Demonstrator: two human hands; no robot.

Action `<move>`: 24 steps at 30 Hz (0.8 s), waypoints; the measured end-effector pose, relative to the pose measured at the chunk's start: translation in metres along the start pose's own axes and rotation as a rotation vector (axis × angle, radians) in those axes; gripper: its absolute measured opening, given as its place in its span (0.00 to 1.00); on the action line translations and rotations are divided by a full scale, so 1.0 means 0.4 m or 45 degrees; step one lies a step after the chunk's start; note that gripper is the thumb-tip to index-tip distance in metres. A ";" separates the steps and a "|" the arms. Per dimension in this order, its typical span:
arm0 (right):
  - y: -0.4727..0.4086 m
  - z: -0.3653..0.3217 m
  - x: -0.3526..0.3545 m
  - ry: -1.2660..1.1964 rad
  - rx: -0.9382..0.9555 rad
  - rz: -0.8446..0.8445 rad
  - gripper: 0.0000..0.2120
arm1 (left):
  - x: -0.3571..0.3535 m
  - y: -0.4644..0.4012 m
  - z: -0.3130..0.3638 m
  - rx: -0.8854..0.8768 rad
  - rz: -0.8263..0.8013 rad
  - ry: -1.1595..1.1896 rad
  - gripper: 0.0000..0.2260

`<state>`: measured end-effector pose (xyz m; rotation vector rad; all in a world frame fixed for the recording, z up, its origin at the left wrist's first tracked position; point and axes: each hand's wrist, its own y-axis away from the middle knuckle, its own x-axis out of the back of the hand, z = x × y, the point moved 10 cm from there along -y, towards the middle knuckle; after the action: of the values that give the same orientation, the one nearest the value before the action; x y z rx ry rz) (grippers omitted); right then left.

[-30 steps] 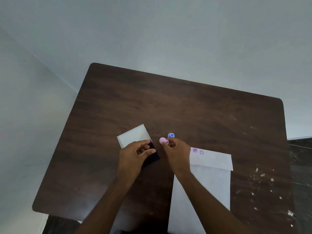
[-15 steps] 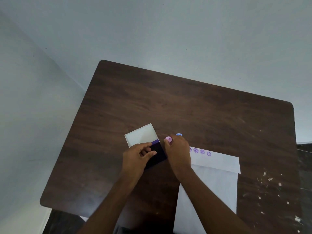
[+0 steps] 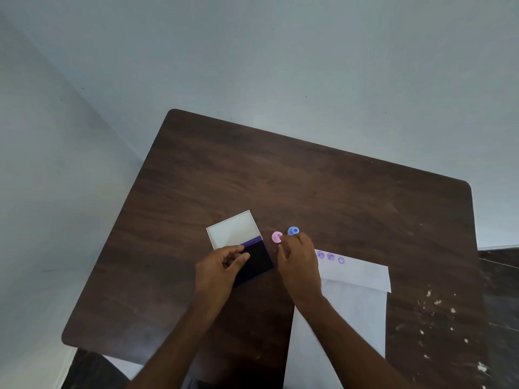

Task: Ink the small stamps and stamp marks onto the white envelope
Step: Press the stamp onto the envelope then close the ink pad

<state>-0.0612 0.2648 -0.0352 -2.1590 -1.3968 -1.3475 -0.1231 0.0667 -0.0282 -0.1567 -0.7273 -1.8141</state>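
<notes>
Head cam, looking down on a dark wood table (image 3: 309, 178) w/ rounded corners. L hand (image 3: 222, 272) sits on the near-left part of the open ink pad (image 3: 257, 262), fingers curled over its edge, thumb out toward the dark pad surface, gripping the case. The pad's white lid (image 3: 233, 230) lies flipped open on the far side, a purple strip showing at the hinge. R hand (image 3: 299, 265) is just right of the pad, fingers loosely bent; fingertips are right by the pink stamp (image 3: 277, 237), can't tell if they're touching it or holding anything. Blue stamp (image 3: 293, 231) stands just beside the pink one, to its right, both on bare table beyond the hand. White envelope (image 3: 354, 304) lies lengthwise to the right, partly under the R forearm, flap open at the far end. Three purple stamp marks (image 3: 330, 257) sit in a row along the flap's far-left edge. White paint flecks (image 3: 435, 304) dot the table's right side.
</notes>
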 end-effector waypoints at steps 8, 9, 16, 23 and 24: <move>-0.080 -0.166 0.057 0.236 0.283 0.166 0.10 | 0.097 0.005 -0.119 0.288 0.241 0.221 0.06; -0.096 -0.184 0.050 0.305 0.304 0.124 0.11 | 0.102 0.004 -0.137 0.347 0.262 0.272 0.05; -0.160 -0.195 -0.053 0.532 0.089 -0.200 0.08 | 0.108 -0.032 -0.181 0.459 0.309 0.546 0.07; -0.157 -0.188 -0.087 0.583 0.066 -0.291 0.06 | 0.083 -0.053 -0.209 0.598 0.320 0.650 0.06; -0.158 -0.184 -0.083 0.531 0.045 -0.286 0.06 | 0.080 -0.054 -0.204 0.580 0.308 0.645 0.07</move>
<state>-0.1582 0.2320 -0.0381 -1.6069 -1.5007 -1.7144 -0.1348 0.0001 -0.0880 0.4808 -0.6976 -1.3371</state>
